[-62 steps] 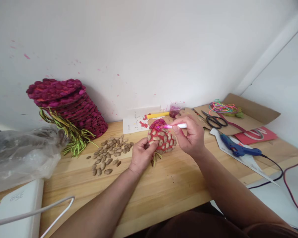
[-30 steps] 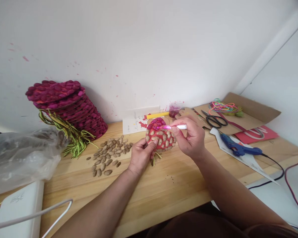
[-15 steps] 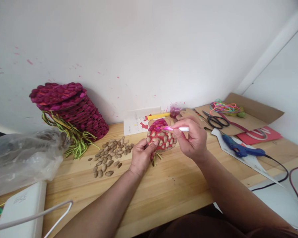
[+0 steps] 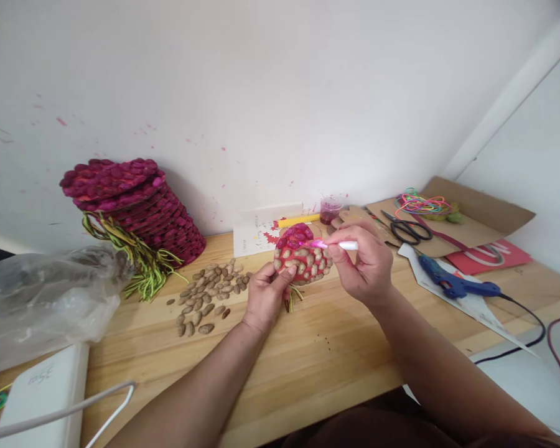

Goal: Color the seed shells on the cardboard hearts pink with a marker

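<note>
My left hand [image 4: 268, 289] grips the lower left edge of a round red piece covered with peanuts [image 4: 313, 269], its thumb on the front. The peanuts along the top are magenta; those lower down keep their tan shell colour. Green and brown strings [image 4: 295, 298] hang below the piece. In my right hand [image 4: 366, 264] a white-handled paintbrush [image 4: 348, 246] is pinched between thumb and fingers. Its pink tip lies at the border of the magenta and tan peanuts. Loose peanuts [image 4: 210, 289] lie on the table left of my left hand.
A stack of magenta peanut-covered pieces [image 4: 144, 205] leans at the back left beside a plastic bag [image 4: 46, 298]. A cup of magenta paint [image 4: 329, 211] stands by the wall. Scissors [image 4: 408, 229], cardboard [image 4: 480, 214] and a blue glue gun [image 4: 455, 283] lie right; a white power bank [image 4: 42, 398] lies front left.
The brush and my right hand have shifted slightly right and down. My left hand keeps its hold on the peanut-covered piece. The whole view has moved a little.
</note>
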Tool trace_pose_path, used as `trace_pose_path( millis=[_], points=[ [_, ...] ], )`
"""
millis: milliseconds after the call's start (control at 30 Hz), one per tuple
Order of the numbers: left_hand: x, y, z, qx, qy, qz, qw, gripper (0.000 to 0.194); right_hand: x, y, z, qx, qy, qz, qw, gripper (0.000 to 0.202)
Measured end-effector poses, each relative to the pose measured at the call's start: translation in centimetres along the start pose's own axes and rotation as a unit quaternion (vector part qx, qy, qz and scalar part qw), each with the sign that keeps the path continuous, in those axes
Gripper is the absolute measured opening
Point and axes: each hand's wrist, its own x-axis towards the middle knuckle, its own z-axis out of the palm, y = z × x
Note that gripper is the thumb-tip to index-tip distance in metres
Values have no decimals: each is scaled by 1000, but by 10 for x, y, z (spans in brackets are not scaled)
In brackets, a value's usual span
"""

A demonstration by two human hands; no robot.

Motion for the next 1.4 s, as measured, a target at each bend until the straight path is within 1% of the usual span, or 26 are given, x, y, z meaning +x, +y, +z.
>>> trace_pose_path(
  millis=[267,400,633,767,867,967,1233,1400],
  points=[
    [0,-2,-1,33,-1,30,999,37,0,-1,0,-2,-6,-9,1000,12],
    [1,-2,-2,44,-2,34,998,37,1,-1,-1,11,5,13,1000,12],
    [0,-3,-3,55,9,37,998,36,-1,-2,-2,31,-3,52,998,8],
    [1,-3,-3,57,8,40,998,36,0,-2,-2,35,12,55,998,8],
    [2,-4,-4,64,9,45,997,38,0,-3,-1,51,7,59,997,8],
    [2,-4,-4,65,14,39,997,39,-1,-3,0,43,-4,63,997,7],
    [1,-3,-2,26,6,32,999,39,-1,1,-2,34,1,78,996,6],
    [0,-2,-2,15,10,21,1000,40,1,-1,-3,15,-6,58,998,6]
  ],
)
